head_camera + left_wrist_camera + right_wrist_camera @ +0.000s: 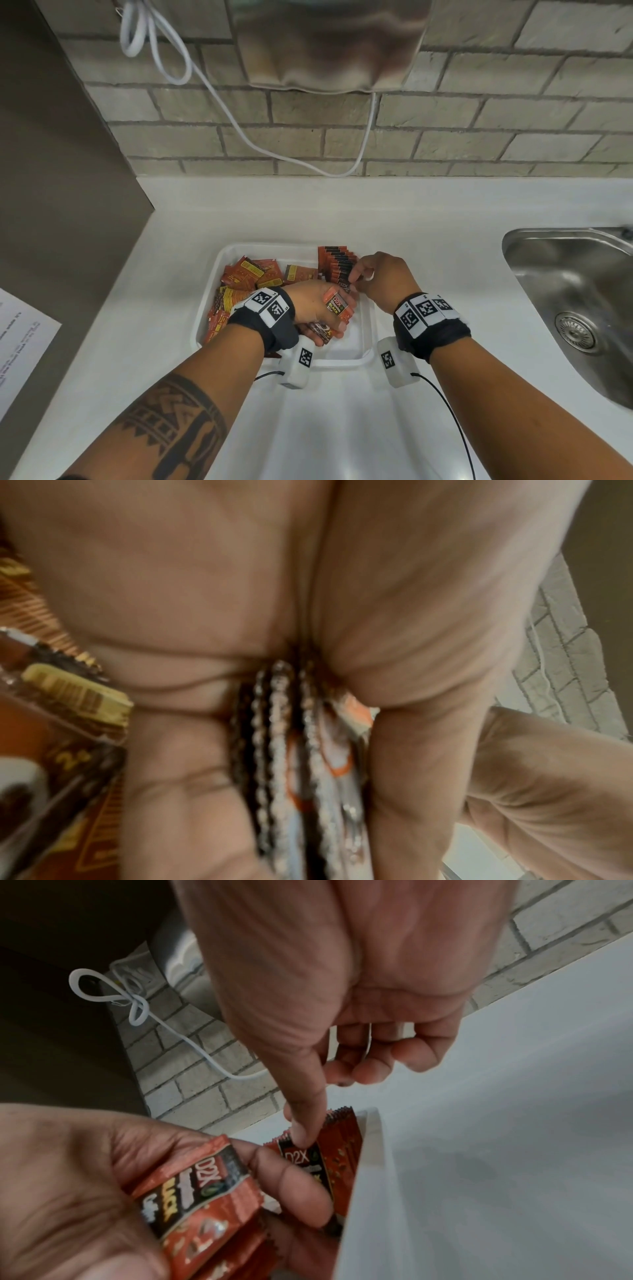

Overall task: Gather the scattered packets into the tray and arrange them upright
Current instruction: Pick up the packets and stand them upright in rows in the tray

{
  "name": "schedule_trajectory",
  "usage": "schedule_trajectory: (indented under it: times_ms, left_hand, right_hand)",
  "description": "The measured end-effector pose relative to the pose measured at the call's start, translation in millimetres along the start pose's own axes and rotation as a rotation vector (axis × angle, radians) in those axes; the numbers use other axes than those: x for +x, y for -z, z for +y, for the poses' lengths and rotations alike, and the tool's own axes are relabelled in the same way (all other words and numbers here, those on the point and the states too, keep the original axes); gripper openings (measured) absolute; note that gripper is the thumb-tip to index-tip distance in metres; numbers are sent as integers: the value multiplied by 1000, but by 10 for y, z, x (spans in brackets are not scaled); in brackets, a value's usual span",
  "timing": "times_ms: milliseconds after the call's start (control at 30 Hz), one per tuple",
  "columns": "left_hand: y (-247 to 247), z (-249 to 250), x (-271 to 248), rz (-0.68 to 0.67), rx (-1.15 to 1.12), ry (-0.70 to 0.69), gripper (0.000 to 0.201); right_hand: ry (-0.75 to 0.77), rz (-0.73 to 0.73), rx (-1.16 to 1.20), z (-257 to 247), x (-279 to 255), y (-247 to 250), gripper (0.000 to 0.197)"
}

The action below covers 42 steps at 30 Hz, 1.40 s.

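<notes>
Over the white tray (pixel 366 346) on the counter (pixel 445 212), I judge the arranging step is under way: my left hand (pixel 318 305) grips a small stack of packets (pixel 337 303), while my right hand (pixel 380 274) pinches the nearest packet of the upright row (pixel 337 262) at the tray's far right corner. Loose packets (pixel 250 274) crowd its left side. Next, feed each held packet upright against that row.
</notes>
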<state>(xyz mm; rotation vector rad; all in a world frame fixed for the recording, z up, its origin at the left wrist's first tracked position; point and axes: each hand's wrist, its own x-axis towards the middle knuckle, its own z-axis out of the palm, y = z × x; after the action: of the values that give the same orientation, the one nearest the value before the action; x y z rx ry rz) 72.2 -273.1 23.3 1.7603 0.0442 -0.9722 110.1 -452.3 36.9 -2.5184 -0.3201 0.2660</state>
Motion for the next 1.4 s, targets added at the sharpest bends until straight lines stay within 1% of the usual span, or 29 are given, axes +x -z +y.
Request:
schedule_trajectory:
  times_ms: [200,300,367,500,567,733,800,867,933,1000,1100,1167,1267,1400]
  left_hand:
    - [5,7,-50,-1,8,-14,45]
    - [27,-21,-98,6,-32,-35,41]
    - [41,-33,-142,23,-53,-76,39]
    - [49,-22,-207,59,-169,-174,34]
    - [41,-14,-233,47,-193,-200,36]
    - [79,-49,-330,-41,-304,-286,40]
    - [93,-54,-352,-32,-280,-310,42]
    - [86,-45,-360,-9,-259,-314,42]
    - [79,-46,-364,16,-217,-294,43]
    - [109,-75,-378,41,-157,-253,43]
    - [217,-117,-418,91,-8,-108,43]
    - [267,-114,-438,105,105,-14,37]
    - [266,-67,-404,75,147,31,35]
    - [152,22,-272,-2,191,49,44]
  right_hand:
    - [3,6,16,-15,-39,37,16]
    - [23,51,27,-44,-95,90,7]
    - [42,56,63,-86,-155,129,3]
    - [38,-104,170,-174,-244,108,14]
    - [23,-111,228,-170,-238,92,14]
    - [-12,-141,443,-159,-189,205,14]
    - [-10,-158,515,-185,-192,256,14]
    - [-3,-170,532,-223,-202,287,9]
    - [2,-149,514,-236,-190,309,5]
    - [16,-92,447,-215,-158,326,3]
    - [25,-31,235,-165,-157,346,5]
    - [37,-20,99,-134,-185,316,5]
    - [47,25,-9,-96,-204,202,2]
    - [60,49,-90,-69,-154,47,8]
